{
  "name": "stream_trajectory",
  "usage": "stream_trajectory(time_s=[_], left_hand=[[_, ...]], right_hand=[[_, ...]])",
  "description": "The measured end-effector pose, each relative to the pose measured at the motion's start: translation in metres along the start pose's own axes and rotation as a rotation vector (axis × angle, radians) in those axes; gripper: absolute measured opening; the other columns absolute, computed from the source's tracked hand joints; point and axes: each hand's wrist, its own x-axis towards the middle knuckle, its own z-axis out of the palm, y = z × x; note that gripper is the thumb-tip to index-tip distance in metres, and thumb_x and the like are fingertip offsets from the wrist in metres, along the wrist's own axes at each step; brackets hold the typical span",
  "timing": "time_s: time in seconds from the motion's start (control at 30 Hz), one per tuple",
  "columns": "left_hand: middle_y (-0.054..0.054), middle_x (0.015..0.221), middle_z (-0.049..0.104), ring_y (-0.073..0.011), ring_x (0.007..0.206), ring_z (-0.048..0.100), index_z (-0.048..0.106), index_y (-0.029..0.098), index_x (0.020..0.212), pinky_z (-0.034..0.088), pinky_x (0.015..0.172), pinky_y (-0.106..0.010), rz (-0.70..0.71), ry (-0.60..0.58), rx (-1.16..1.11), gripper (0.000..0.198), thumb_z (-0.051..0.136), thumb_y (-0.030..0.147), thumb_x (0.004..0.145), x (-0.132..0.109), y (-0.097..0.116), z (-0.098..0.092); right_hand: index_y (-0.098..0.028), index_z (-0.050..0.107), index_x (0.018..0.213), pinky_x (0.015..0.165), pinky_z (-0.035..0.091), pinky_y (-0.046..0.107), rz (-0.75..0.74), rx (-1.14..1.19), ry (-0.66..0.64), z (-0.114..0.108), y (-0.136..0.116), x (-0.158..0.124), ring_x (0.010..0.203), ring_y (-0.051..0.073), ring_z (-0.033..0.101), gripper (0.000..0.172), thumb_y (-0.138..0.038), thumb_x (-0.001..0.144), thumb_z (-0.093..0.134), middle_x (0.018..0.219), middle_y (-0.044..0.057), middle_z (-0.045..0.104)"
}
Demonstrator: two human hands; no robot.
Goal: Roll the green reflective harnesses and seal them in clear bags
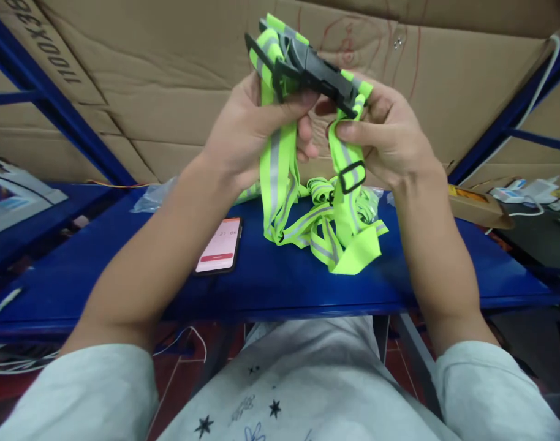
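Note:
Raised above the blue table, a neon-yellow reflective strap (274,165) with a grey stripe hangs between my hands. Its black plastic buckle (321,73) is at the top, tilted down to the right. My left hand (257,122) is closed round the strap beside the buckle's left end, thumb against the black plastic. With thumb and fingers, my right hand (385,128) pinches the strap just under the buckle's right end. A small black slider (352,177) sits on the strap below that hand. The lower lengths lie in a loose heap (348,251) on the table. Some fingers are hidden behind the strap.
A phone (219,245) with a lit screen lies on the blue table (280,288), left of the heap. Clear plastic film (155,195) is behind my left forearm. Cardboard (170,73) covers the back, between blue posts. An open carton (480,207) and white cables stand at right.

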Motion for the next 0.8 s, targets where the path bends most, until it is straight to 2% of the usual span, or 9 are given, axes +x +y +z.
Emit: stream_trajectory(time_s=[0.03, 0.1, 0.2, 0.3, 0.43, 0.53, 0.63, 0.73, 0.8], left_hand=[[0.003, 0.077, 0.074, -0.0190, 0.068, 0.070, 0.072, 0.026, 0.093, 0.063, 0.072, -0.040, 0.004, 0.010, 0.049, 0.023, 0.087, 0.043, 0.087, 0.000, 0.002, -0.001], [0.000, 0.084, 0.078, -0.0239, 0.078, 0.075, 0.076, 0.026, 0.091, 0.067, 0.073, -0.042, 0.025, 0.004, 0.107, 0.025, 0.089, 0.047, 0.086, 0.000, 0.003, -0.004], [-0.002, 0.095, 0.082, -0.0275, 0.094, 0.079, 0.082, 0.024, 0.090, 0.070, 0.077, -0.041, 0.130, -0.066, 0.083, 0.019, 0.090, 0.041, 0.088, 0.001, 0.002, -0.013], [-0.002, 0.105, 0.083, -0.0265, 0.099, 0.078, 0.086, 0.024, 0.096, 0.070, 0.093, -0.044, 0.235, -0.117, 0.111, 0.012, 0.091, 0.032, 0.088, 0.001, 0.003, -0.021], [-0.001, 0.111, 0.082, -0.0290, 0.112, 0.076, 0.084, 0.024, 0.101, 0.064, 0.105, -0.041, 0.332, -0.107, 0.179, 0.027, 0.098, 0.039, 0.082, 0.002, 0.005, -0.021], [-0.002, 0.114, 0.080, -0.0317, 0.116, 0.076, 0.078, 0.026, 0.104, 0.065, 0.098, -0.040, 0.271, -0.103, 0.136, 0.034, 0.095, 0.045, 0.082, 0.005, 0.003, -0.017], [-0.003, 0.121, 0.078, -0.0336, 0.118, 0.077, 0.076, 0.026, 0.101, 0.067, 0.090, -0.040, 0.155, -0.161, 0.096, 0.024, 0.089, 0.039, 0.085, 0.007, 0.002, -0.013], [0.000, 0.119, 0.079, -0.0301, 0.120, 0.076, 0.076, 0.024, 0.101, 0.065, 0.097, -0.040, 0.088, -0.217, 0.036, 0.018, 0.085, 0.029, 0.086, 0.005, 0.002, -0.008], [0.001, 0.110, 0.081, -0.0270, 0.116, 0.076, 0.076, 0.022, 0.101, 0.063, 0.103, -0.042, 0.040, -0.234, -0.010, 0.016, 0.083, 0.021, 0.087, 0.003, -0.001, -0.004]], right_hand=[[-0.034, 0.077, 0.107, 0.104, 0.060, 0.044, -0.017, 0.009, -0.004, 0.001, 0.005, 0.003, 0.107, 0.027, 0.075, 0.043, -0.046, 0.068, 0.093, 0.111, 0.000, 0.080], [-0.032, 0.073, 0.105, 0.108, 0.061, 0.045, -0.058, 0.027, 0.032, 0.003, 0.010, 0.008, 0.111, 0.027, 0.074, 0.048, -0.050, 0.067, 0.095, 0.107, 0.000, 0.079], [-0.036, 0.068, 0.117, 0.106, 0.062, 0.044, -0.061, -0.021, 0.115, 0.008, 0.002, 0.007, 0.132, 0.030, 0.068, 0.062, -0.056, 0.066, 0.097, 0.124, -0.002, 0.078], [-0.040, 0.069, 0.122, 0.106, 0.064, 0.041, -0.026, -0.097, 0.144, 0.016, -0.017, -0.003, 0.150, 0.029, 0.057, 0.053, -0.053, 0.076, 0.092, 0.146, -0.007, 0.071], [-0.038, 0.071, 0.124, 0.115, 0.061, 0.041, -0.091, -0.058, 0.131, 0.025, -0.029, -0.013, 0.151, 0.026, 0.057, 0.040, -0.043, 0.086, 0.082, 0.147, -0.011, 0.070], [-0.040, 0.069, 0.123, 0.117, 0.060, 0.042, -0.099, -0.056, 0.156, 0.026, -0.027, -0.011, 0.144, 0.025, 0.063, 0.038, -0.042, 0.085, 0.078, 0.140, -0.013, 0.073], [-0.040, 0.069, 0.113, 0.116, 0.061, 0.041, -0.080, -0.035, 0.121, 0.027, -0.023, -0.007, 0.134, 0.026, 0.068, 0.033, -0.041, 0.080, 0.078, 0.128, -0.011, 0.078], [-0.037, 0.069, 0.105, 0.127, 0.052, 0.036, -0.151, 0.004, 0.072, 0.028, -0.017, -0.004, 0.143, 0.022, 0.064, 0.022, -0.035, 0.085, 0.078, 0.132, -0.013, 0.076], [-0.036, 0.070, 0.109, 0.129, 0.050, 0.033, -0.183, 0.068, 0.055, 0.027, -0.010, -0.002, 0.144, 0.018, 0.063, 0.026, -0.028, 0.087, 0.079, 0.131, -0.013, 0.077]])
